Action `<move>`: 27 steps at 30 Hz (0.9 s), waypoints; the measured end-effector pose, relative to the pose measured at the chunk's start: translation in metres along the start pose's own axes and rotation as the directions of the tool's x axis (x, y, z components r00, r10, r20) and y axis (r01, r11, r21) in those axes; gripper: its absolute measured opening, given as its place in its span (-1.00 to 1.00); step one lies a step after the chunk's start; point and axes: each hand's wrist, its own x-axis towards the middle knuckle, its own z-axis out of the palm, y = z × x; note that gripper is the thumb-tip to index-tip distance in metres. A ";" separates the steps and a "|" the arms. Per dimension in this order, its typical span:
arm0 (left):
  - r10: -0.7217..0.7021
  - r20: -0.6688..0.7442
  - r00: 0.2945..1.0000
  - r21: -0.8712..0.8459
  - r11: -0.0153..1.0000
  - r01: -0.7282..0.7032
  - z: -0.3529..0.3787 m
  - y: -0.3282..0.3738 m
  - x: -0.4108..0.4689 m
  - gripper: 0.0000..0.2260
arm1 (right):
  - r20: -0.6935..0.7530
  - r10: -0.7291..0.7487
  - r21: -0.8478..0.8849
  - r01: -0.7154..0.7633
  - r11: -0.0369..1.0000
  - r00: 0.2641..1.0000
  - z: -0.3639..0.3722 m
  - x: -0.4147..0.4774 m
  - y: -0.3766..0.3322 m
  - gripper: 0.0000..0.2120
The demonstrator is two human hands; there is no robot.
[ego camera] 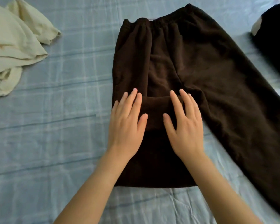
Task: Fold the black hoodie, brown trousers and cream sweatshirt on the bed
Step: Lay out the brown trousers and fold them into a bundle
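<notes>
Nearest to us, both hands are down flat on the brown trousers [192, 65]: our left hand [128, 122] and our right hand [184, 123] lie side by side, fingers straight and spread, gripping nothing, pressing on the doubled-up leg [153, 159], whose near fold sits toward the near edge of the bed [55, 135]. We reckon this fleecy cloth is soft, thick and light, with no stiffness at all, so it should bunch rather than slide. It is best taken by pinching a hem or the folded edge at two corners. The other leg [249, 126] runs loose from beside our right hand toward the bed's near right corner. Beyond our fingertips the seat spreads flat, with the gathered waistband [160, 24] farthest out, mid-bed. The cream sweatshirt [11, 46] lies crumpled at the far left corner, well apart from the hands, and the black hoodie [275, 39] sits at the far right edge, only partly in view.
</notes>
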 end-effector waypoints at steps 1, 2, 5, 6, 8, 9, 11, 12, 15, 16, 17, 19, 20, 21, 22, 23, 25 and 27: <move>0.060 0.057 0.997 0.067 0.996 -0.064 0.004 0.001 -0.003 -0.50 | 0.064 -0.023 -0.041 0.025 0.999 0.998 0.002 -0.004 0.000 -0.45; 0.061 0.148 0.987 0.117 0.990 -0.079 0.009 0.000 -0.005 -0.47 | 0.172 -0.007 -0.069 0.019 0.997 0.985 0.006 -0.007 0.000 -0.46; -0.012 0.347 0.938 0.135 0.990 -0.037 0.025 -0.010 -0.006 -0.46 | 0.362 0.060 -0.125 -0.016 0.992 0.930 0.018 -0.011 0.005 -0.46; -0.009 0.335 0.942 0.033 0.999 -0.002 0.026 -0.012 -0.003 -0.48 | 0.353 0.062 -0.089 -0.032 0.996 0.933 0.017 -0.009 0.006 -0.48; -0.018 0.197 0.980 -0.207 0.976 0.059 0.015 -0.018 0.001 -0.55 | 0.289 0.082 -0.055 -0.069 0.996 0.954 0.011 -0.010 0.009 -0.52; -0.047 0.064 0.997 -0.227 0.972 0.060 0.009 -0.023 0.004 -0.59 | 0.238 0.122 -0.088 -0.103 0.991 0.963 0.006 -0.012 0.011 -0.51; -0.203 -0.123 0.972 -0.152 0.971 0.183 -0.002 -0.041 0.018 -0.65 | 0.212 0.217 -0.158 -0.186 0.970 0.953 -0.001 -0.014 0.012 -0.50; -0.324 -0.085 0.942 -0.178 0.935 0.305 -0.005 -0.046 0.028 -0.65 | 0.260 0.252 -0.183 -0.209 0.961 0.932 -0.001 -0.015 0.013 -0.51; -0.457 0.142 0.878 -0.316 0.819 0.478 -0.001 -0.048 0.055 -0.58 | 0.356 0.256 -0.200 -0.195 0.960 0.899 0.003 -0.016 0.010 -0.47; -0.426 0.128 0.895 -0.301 0.844 0.445 -0.001 -0.049 0.059 -0.59 | 0.333 0.249 -0.189 -0.194 0.962 0.909 0.002 -0.015 0.007 -0.46; -0.399 0.074 0.914 -0.291 0.868 0.403 -0.003 -0.051 0.060 -0.60 | 0.291 0.237 -0.176 -0.192 0.965 0.927 0.002 -0.015 0.004 -0.47; -0.425 -0.051 0.904 -0.306 0.868 0.391 -0.008 -0.063 0.059 -0.63 | 0.226 0.191 -0.174 -0.153 0.973 0.955 0.003 -0.019 0.000 -0.50; -0.472 -0.090 0.877 -0.316 0.849 0.424 -0.012 -0.070 0.057 -0.64 | 0.235 0.169 -0.182 -0.128 0.975 0.957 0.005 -0.020 0.000 -0.49; -0.530 -0.082 0.844 -0.328 0.814 0.479 -0.014 -0.076 0.054 -0.65 | 0.266 0.160 -0.191 -0.111 0.975 0.951 0.007 -0.021 0.000 -0.48; -0.588 -0.030 0.808 -0.312 0.774 0.551 -0.014 -0.080 0.052 -0.65 | 0.299 0.164 -0.198 -0.107 0.974 0.940 0.009 -0.022 0.000 -0.49; -0.618 0.006 0.786 -0.280 0.754 0.595 -0.014 -0.080 0.051 -0.64 | 0.311 0.169 -0.196 -0.111 0.974 0.935 0.010 -0.022 0.000 -0.49; -0.562 -0.051 0.825 -0.169 0.819 0.548 -0.016 -0.063 0.055 -0.62 | 0.263 0.150 -0.183 -0.103 0.978 0.953 0.010 -0.021 -0.001 -0.48; -0.348 -0.136 0.928 -0.029 0.937 0.347 -0.020 -0.031 0.055 -0.59 | 0.191 0.093 -0.164 -0.062 0.985 0.977 0.008 -0.020 -0.004 -0.46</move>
